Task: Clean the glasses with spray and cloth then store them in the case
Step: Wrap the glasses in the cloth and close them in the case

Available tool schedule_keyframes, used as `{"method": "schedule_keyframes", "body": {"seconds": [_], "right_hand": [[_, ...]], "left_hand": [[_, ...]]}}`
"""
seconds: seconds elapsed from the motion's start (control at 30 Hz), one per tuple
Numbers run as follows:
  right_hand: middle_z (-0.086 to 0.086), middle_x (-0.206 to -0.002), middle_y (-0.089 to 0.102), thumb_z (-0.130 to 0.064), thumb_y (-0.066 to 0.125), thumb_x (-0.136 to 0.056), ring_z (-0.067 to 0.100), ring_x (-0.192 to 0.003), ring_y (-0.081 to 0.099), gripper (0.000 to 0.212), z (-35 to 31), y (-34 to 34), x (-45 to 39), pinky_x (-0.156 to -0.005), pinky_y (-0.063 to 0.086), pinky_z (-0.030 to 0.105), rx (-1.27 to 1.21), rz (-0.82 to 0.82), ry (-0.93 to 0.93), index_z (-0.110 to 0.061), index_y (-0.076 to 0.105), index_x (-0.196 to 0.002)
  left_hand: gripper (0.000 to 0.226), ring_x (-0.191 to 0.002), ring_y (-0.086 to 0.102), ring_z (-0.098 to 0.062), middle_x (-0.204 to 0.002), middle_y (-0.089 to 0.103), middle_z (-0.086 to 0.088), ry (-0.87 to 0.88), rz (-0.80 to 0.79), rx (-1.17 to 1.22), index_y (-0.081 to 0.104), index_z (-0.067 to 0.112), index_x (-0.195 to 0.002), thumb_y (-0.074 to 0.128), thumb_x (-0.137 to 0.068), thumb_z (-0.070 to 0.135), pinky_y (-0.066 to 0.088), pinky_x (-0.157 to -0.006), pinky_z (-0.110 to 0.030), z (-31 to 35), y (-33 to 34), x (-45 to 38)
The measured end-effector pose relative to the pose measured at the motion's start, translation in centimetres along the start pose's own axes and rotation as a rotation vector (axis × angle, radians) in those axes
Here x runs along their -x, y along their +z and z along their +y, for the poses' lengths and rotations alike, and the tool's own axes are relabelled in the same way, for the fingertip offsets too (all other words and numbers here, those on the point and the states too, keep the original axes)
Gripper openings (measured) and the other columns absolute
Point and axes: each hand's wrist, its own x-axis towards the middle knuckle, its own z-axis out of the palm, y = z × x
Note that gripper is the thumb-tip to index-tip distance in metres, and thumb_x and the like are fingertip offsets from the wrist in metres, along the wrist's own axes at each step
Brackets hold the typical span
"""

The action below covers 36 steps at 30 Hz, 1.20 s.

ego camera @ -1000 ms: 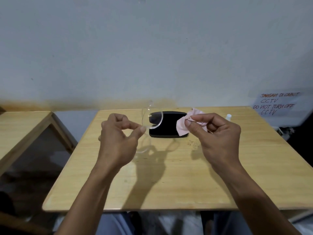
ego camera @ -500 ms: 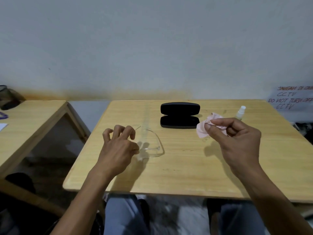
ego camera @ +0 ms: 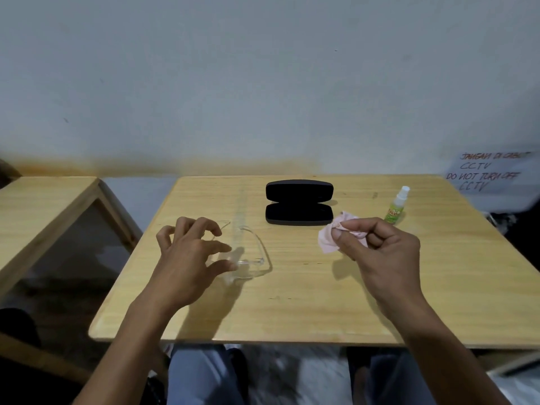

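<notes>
Left hand (ego camera: pixel 190 255): spread over the near-left part of the table (ego camera: pixel 306 311), fingers loosely curled and parted, fingertips at or just beside the clear glasses (ego camera: pixel 248 258); no closed grip visible, actual contact impossible to tell. Right hand (ego camera: pixel 377 252): pinched shut on a crumpled pink cloth (ego camera: pixel 330 239) between thumb and forefinger, held above the wood to the right of the glasses.

Glasses: flat on the tabletop, near-transparent, outline faint against the grain. Farther back, centre: black case (ego camera: pixel 299 201), open, both halves facing up, nothing inside. Far right: small green spray bottle (ego camera: pixel 396 206), upright, white cap on, well apart from both hands.

Likely risks: a fumbled pickup from the barely visible frame, fingertips smearing a lens, a scratch from sliding the lenses across the wood, and the slim bottle tipping under a careless reach.
</notes>
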Motion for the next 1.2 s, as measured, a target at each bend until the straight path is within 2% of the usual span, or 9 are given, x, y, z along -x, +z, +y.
{"method": "schedule_keyframes", "body": {"seconds": [0.13, 0.23, 0.33, 0.4, 0.57, 0.8, 1.0, 1.07, 1.2], "right_hand": [[0.005, -0.078, 0.079, -0.009, 0.081, -0.079, 0.01, -0.066, 0.07, 0.01, -0.6, 0.4, 0.4, -0.063, 0.053, 0.023, -0.065, -0.07, 0.077, -0.014, 0.077, -0.085], [0.007, -0.088, 0.08, -0.012, 0.077, -0.082, 0.013, -0.074, 0.073, 0.017, -1.3, 0.4, 0.9, -0.068, 0.054, 0.029, -0.136, -0.137, 0.156, -0.011, 0.076, -0.098], [0.007, -0.096, 0.08, -0.02, 0.074, -0.079, 0.024, -0.09, 0.076, 0.026, -1.7, 0.2, 1.2, -0.082, 0.055, 0.044, -0.173, -0.164, 0.197, -0.015, 0.076, -0.105], [0.007, -0.096, 0.08, -0.02, 0.073, -0.081, 0.026, -0.088, 0.076, 0.025, -1.9, 0.2, 1.2, -0.077, 0.054, 0.043, -0.163, -0.161, 0.201, -0.016, 0.077, -0.105], [0.006, -0.092, 0.08, -0.016, 0.071, -0.088, 0.013, -0.077, 0.072, 0.017, -2.0, -0.1, 1.1, -0.064, 0.049, 0.03, -0.141, -0.167, 0.217, -0.017, 0.078, -0.104], [0.002, -0.087, 0.08, -0.019, 0.068, -0.091, 0.007, -0.071, 0.069, 0.012, -2.0, -0.5, 1.3, -0.055, 0.047, 0.022, -0.109, -0.19, 0.241, -0.023, 0.079, -0.097], [0.004, -0.068, 0.075, -0.036, 0.069, -0.091, 0.006, -0.057, 0.061, 0.027, -2.6, -1.9, 0.7, -0.059, 0.051, 0.024, 0.12, -0.297, 0.222, -0.026, 0.07, -0.115], [0.002, -0.068, 0.069, -0.042, 0.075, -0.085, 0.013, -0.059, 0.059, 0.036, -2.7, -2.2, 0.5, -0.063, 0.051, 0.028, 0.289, -0.279, 0.081, -0.032, 0.068, -0.119], [-0.015, -0.094, 0.06, -0.055, 0.074, -0.076, 0.011, -0.078, 0.056, 0.04, -3.3, -1.2, 0.1, -0.062, 0.041, 0.013, 0.552, -0.341, -0.156, -0.045, 0.068, -0.114]], "left_hand": [[0.047, -0.105, 0.039, 0.0, -0.108, 0.05, 0.024, -0.025, 0.118, 0.39, 0.074, 0.042, -0.094, 0.056, -0.068, 0.077, 0.024, -0.094, -0.034, 4.1, -1.0, -0.3], [0.042, -0.113, 0.042, 0.002, -0.11, 0.053, 0.023, -0.09, 0.14, 0.622, 0.073, 0.044, -0.093, 0.063, -0.066, 0.074, 0.038, -0.097, -0.037, 7.6, -1.0, -0.6], [0.039, -0.113, 0.05, -0.006, -0.107, 0.057, 0.02, -0.105, 0.125, 0.755, 0.074, 0.039, -0.095, 0.074, -0.064, 0.062, 0.041, -0.094, -0.022, 10.5, -0.9, -1.1], [0.036, -0.111, 0.053, -0.009, -0.107, 0.057, 0.02, -0.028, 0.187, 0.757, 0.073, 0.042, -0.098, 0.081, -0.064, 0.052, 0.039, -0.088, -0.011, 11.7, -0.5, -1.2], [0.032, -0.1, 0.055, -0.008, -0.104, 0.058, 0.012, 0.041, 0.452, 0.665, 0.069, 0.041, -0.103, 0.074, -0.071, 0.042, 0.044, -0.086, -0.053, 13.1, -0.1, -1.2], [0.013, -0.094, 0.06, -0.015, -0.099, 0.061, 0.009, 0.128, 0.491, 0.601, 0.074, 0.037, -0.092, 0.071, -0.08, 0.035, 0.042, -0.085, -0.051, 13.2, -0.3, -1.4], [0.01, -0.077, 0.067, -0.006, -0.077, 0.074, 0.001, -0.222, 0.193, 1.042, 0.075, 0.019, -0.073, 0.076, -0.083, 0.017, 0.042, -0.071, -0.005, 13.6, -2.6, -2.6], [0.012, -0.072, 0.066, -0.003, -0.076, 0.075, -0.001, -0.259, 0.162, 1.06, 0.075, 0.015, -0.071, 0.075, -0.083, 0.016, 0.041, -0.068, 0.0, 13.6, -3.4, -2.9], [0.015, -0.067, 0.064, 0.003, -0.075, 0.074, -0.003, -0.253, 0.113, 1.051, 0.074, 0.01, -0.068, 0.073, -0.083, 0.011, 0.04, -0.065, 0.003, 13.8, -4.8, -3.1]]}}
